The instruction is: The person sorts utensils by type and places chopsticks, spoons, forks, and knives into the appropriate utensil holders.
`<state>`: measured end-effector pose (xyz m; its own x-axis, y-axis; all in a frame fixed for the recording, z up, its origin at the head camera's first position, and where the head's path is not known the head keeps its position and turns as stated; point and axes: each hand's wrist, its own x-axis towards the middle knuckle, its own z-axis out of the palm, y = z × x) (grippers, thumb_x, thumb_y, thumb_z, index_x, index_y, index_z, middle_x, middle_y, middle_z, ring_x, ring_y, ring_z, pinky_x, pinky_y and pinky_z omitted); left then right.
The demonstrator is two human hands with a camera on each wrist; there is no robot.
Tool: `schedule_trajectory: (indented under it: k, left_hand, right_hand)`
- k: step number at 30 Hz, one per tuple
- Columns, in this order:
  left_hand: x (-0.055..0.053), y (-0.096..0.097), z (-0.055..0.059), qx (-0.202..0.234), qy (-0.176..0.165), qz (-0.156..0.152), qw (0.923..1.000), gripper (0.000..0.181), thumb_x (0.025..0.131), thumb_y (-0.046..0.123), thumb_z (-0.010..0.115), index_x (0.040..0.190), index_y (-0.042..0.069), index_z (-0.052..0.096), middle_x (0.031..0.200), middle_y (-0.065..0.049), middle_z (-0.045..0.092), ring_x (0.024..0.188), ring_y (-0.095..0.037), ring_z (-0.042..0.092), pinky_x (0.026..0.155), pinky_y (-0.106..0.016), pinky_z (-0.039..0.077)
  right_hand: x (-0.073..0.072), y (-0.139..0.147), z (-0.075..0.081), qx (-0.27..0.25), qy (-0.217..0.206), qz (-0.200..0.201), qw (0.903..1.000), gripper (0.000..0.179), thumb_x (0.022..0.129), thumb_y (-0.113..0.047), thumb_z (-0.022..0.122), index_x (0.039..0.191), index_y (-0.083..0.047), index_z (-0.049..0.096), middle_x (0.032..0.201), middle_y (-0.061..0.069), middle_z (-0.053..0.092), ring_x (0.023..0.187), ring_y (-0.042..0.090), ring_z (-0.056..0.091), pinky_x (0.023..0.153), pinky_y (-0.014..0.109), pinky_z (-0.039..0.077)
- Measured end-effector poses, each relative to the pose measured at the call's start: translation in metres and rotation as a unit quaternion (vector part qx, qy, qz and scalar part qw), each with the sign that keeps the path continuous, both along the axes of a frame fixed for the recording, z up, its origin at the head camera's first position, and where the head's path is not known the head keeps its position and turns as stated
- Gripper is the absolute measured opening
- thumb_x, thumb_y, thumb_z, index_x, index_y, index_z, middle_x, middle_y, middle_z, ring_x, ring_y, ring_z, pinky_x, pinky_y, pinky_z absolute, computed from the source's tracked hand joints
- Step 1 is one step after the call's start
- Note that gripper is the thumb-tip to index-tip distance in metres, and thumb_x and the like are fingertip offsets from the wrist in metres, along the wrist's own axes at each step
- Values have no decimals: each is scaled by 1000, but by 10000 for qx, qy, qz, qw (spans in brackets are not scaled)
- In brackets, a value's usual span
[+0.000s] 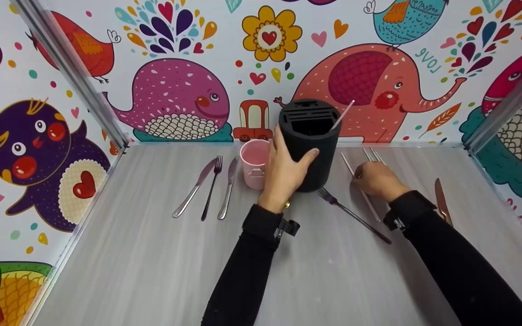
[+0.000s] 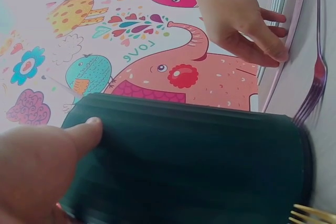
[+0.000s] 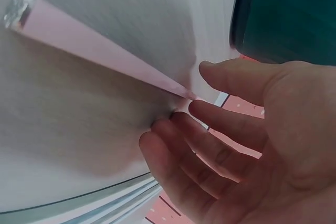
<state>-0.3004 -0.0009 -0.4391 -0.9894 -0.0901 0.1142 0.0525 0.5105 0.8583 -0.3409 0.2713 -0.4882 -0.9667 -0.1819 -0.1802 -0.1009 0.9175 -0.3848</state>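
Observation:
My left hand (image 1: pixel 283 174) grips a black cylindrical utensil holder (image 1: pixel 315 158), its thumb across the front and fingers round the left side. A pale pink chopstick (image 1: pixel 346 111) leans in the slotted top. My right hand (image 1: pixel 376 180) is down by the table at a second pink chopstick (image 1: pixel 372 209). In the right wrist view this chopstick (image 3: pixel 100 48), with its silvery end, runs to the tip of the index finger; thumb and fingers are apart. A dark fork (image 1: pixel 354 215) lies between holder and right arm. Several pale sticks (image 1: pixel 372 155) lie beyond the right hand.
A pink cup (image 1: pixel 254 165) stands left of the holder. Further left lie two knives (image 1: pixel 195 190) (image 1: pixel 228 190) and a dark fork (image 1: pixel 212 188). A copper-coloured knife (image 1: pixel 442 201) is at the right. Gold fork tines (image 2: pixel 312 213) show beside the holder. Patterned walls (image 1: pixel 179 99) enclose the table.

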Motion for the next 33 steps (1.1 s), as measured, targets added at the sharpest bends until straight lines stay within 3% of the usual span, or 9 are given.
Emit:
schedule_trajectory:
  k: [6, 13, 18, 25, 33]
  left_hand:
    - [0, 0, 0, -22, 27, 6, 10000, 114, 98, 61, 78, 179, 22, 9, 181, -13, 32, 159, -29, 46, 134, -54, 37]
    - [1, 0, 1, -56, 66, 23, 10000, 114, 98, 61, 78, 179, 21, 9, 181, -13, 32, 158, -29, 46, 133, -54, 38]
    - [1, 0, 1, -55, 87, 35, 9999, 114, 98, 60, 79, 179, 20, 10, 180, -13, 33, 158, -30, 47, 133, -55, 39]
    - [1, -1, 1, 4, 237, 11, 9997, 113, 98, 57, 80, 179, 16, 13, 177, -16, 36, 156, -32, 49, 133, -56, 39]
    - [1, 0, 1, 66, 132, 25, 9999, 114, 97, 59, 80, 179, 22, 11, 179, -13, 34, 156, -30, 48, 133, -55, 39]
  right_hand:
    - [-1, -1, -5, -38, 84, -38, 10000, 28, 99, -9, 72, 118, 10, 78, 110, 29, 78, 91, 39, 67, 91, 57, 61]
    - [-4, -2, -7, 13, 8, 29, 10000, 30, 102, -7, 66, 123, 12, 74, 115, 31, 76, 98, 41, 67, 96, 59, 59]
    - [-4, -4, -6, -49, -64, -118, 9999, 30, 101, -9, 67, 122, 12, 73, 109, 29, 74, 95, 39, 66, 91, 56, 59]
    - [-1, -8, 1, -420, 418, -277, 9979, 30, 105, -15, 65, 120, 9, 71, 104, 26, 70, 96, 39, 62, 86, 50, 56]
    - [-1, -17, 11, -976, 993, -460, 9892, 32, 107, -16, 67, 130, 6, 66, 114, 24, 67, 102, 39, 62, 96, 54, 59]
